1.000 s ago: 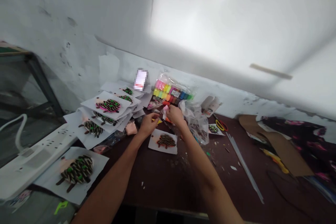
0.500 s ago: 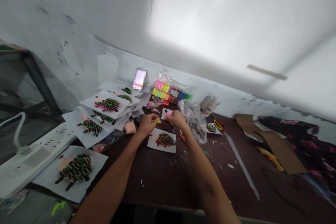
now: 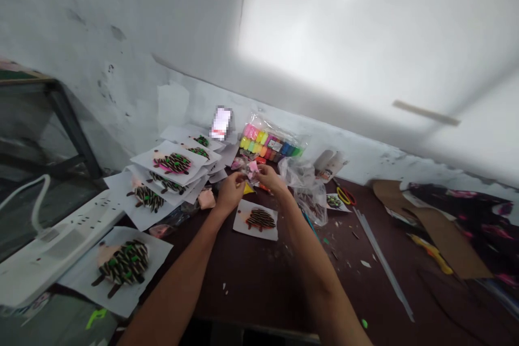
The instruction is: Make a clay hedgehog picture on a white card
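Observation:
My left hand [image 3: 232, 190] and my right hand [image 3: 272, 179] are close together over the far middle of the table, fingers of both drawn in. A soft pink piece that looks like modelling clay [image 3: 253, 167] shows at my right fingertips. What my left fingertips pinch, if anything, is too small to make out. A yellow piece [image 3: 248, 188] lies just beside my left hand. Nearer me is a white card [image 3: 243, 224] with a hedgehog [image 3: 260, 219] built from dark striped spines on an orange-brown body. A crumpled packet [image 3: 240, 163] sits just behind my hands.
Hedgehog pictures on paper [image 3: 172, 163] are piled at left, beside a white power strip [image 3: 65, 243]. A bag of coloured clay [image 3: 271, 140] and a phone [image 3: 221, 122] stand by the wall. To the right are a clear plastic bag [image 3: 310, 194], scissors [image 3: 346, 194], clear strips [image 3: 383, 262] and cardboard [image 3: 450, 238].
My right hand has moved up and left, off the small paper with the pink piece. Both hands are closer together, and that paper no longer shows. The view has shifted slightly.

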The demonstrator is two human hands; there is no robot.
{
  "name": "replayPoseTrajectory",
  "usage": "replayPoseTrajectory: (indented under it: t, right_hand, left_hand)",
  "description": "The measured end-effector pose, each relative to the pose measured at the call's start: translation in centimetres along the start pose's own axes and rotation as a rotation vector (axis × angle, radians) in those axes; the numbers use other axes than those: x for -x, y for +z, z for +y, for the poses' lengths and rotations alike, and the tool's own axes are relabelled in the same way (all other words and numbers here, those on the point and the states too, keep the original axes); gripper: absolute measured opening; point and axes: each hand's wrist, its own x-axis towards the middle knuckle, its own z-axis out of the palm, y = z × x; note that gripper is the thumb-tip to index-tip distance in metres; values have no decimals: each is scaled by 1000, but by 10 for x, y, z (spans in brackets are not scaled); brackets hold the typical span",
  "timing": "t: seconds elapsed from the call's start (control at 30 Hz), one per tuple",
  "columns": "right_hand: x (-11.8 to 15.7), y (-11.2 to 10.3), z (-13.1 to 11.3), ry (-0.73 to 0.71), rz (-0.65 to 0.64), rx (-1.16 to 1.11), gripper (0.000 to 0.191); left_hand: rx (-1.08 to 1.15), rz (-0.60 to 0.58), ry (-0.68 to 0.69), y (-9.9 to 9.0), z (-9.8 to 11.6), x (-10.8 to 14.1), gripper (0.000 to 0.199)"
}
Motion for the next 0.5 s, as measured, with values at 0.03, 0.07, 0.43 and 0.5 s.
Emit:
replayPoseTrajectory:
  t: [0.03,0.07,0.43,0.5]
  right_hand:
    - [6,-2,1,-8,-49,-61,22]
    - [13,-4,2,-15,-85,-98,26]
    - [5,7,-11,-144,124,353,30]
    - [-10,22,-16,-204,161,502,40]
  left_hand:
    - [92,16,-40,0,1,-2,29]
    - [193,18,-81,0,3,-3,32]
    - [311,-315,-79,-4,7,3,6]
    - [252,-279,-50,-4,5,0,8]
